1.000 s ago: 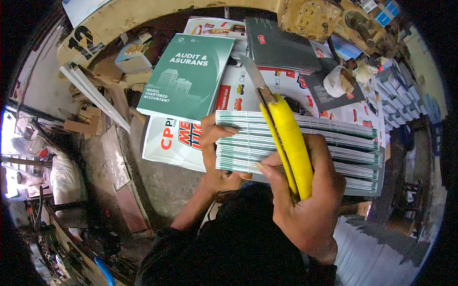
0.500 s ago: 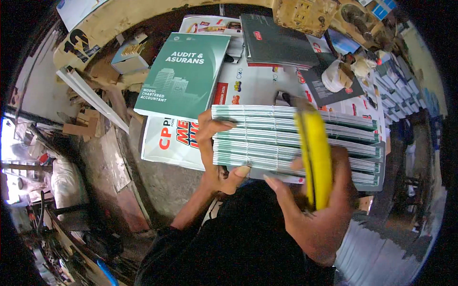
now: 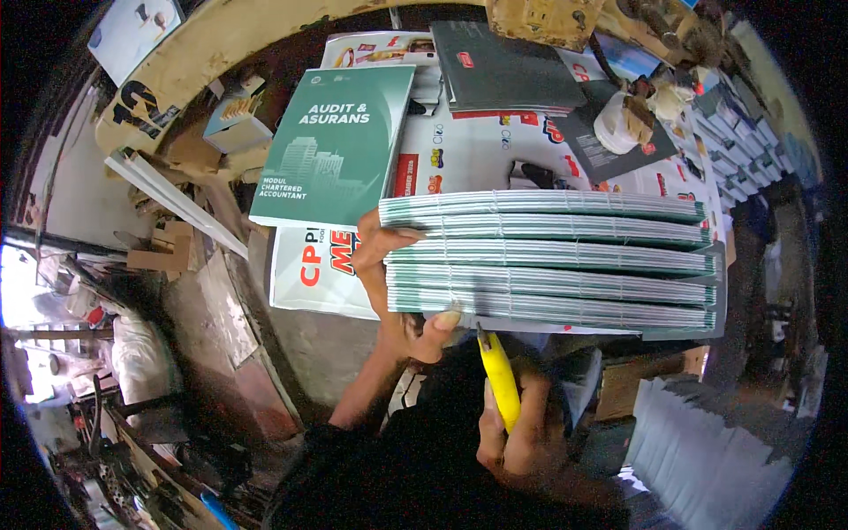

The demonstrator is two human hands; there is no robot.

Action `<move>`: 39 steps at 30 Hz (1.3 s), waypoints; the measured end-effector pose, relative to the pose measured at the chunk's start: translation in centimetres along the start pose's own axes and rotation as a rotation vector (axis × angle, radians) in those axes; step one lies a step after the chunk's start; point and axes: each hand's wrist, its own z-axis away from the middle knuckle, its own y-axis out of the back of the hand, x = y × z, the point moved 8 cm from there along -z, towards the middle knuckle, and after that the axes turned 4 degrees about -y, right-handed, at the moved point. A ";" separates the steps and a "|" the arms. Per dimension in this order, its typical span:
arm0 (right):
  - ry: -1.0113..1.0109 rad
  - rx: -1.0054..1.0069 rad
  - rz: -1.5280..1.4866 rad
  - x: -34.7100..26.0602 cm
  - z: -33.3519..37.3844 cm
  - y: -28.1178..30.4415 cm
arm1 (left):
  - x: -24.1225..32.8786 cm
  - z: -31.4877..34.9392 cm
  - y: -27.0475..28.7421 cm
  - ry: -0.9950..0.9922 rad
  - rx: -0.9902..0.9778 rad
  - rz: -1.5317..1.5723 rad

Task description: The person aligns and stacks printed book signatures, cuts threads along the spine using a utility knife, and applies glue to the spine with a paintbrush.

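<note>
A stack of sewn book blocks (image 3: 548,256) stands with thread-stitched white and green spines turned up toward me. At its left end my left hand (image 3: 380,269) grips it, fingers at the far side and thumb against the near block. My right hand (image 3: 527,420) is closed around a yellow utility knife (image 3: 502,380). The knife's dark metal tip points up, just below the near edge of the stack and close to my left thumb. Beyond the stack, to the left, lies a green paperback book (image 3: 331,168).
Printed sheets (image 3: 459,163) cover the work surface under the stack. Dark covers (image 3: 503,75) lie at the back, near a white tub (image 3: 624,124). Piled books (image 3: 738,137) stand at the far right, and a small box (image 3: 237,124) is at the back left.
The right hand and the knife have come down off the spines toward me and left, below the near edge. The left hand keeps its hold on the stack.
</note>
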 end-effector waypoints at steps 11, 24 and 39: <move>0.004 0.013 0.187 2.4 0.3 -0.9 | -1.7 1.7 0.6 0.186 0.050 -0.030; 0.227 0.000 0.225 0.1 1.9 0.7 | -1.1 1.2 0.6 -0.113 0.075 0.043; 0.062 0.040 -0.345 -1.3 -6.1 5.0 | 0.0 0.1 0.2 -0.142 0.072 0.037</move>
